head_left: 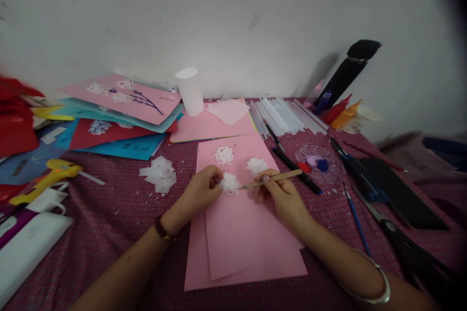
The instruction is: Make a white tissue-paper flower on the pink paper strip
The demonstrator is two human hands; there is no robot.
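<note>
Three white crumpled-paper blossoms sit on the pink paper: a red-dotted blossom (224, 155), a plain blossom (256, 165) and the nearest blossom (229, 182). My left hand (205, 185) is closed, thumb and fingers pinched at the left edge of the nearest blossom. In my right hand (279, 197) is a slim wooden-handled paintbrush (282, 176), gripped like a pen. Its thin tip points left and reaches the right side of that same blossom. Under both hands lies the pink paper (237, 238), a smaller sheet on top of a larger one.
Torn white paper (160, 175) lies left, near a yellow glue gun (62, 170). Finished cards (124, 97) are stacked behind. On the right are a paint palette (321, 160), a black marker (297, 170), a blue brush (355, 218), scissors (397, 238) and paint bottles (339, 109).
</note>
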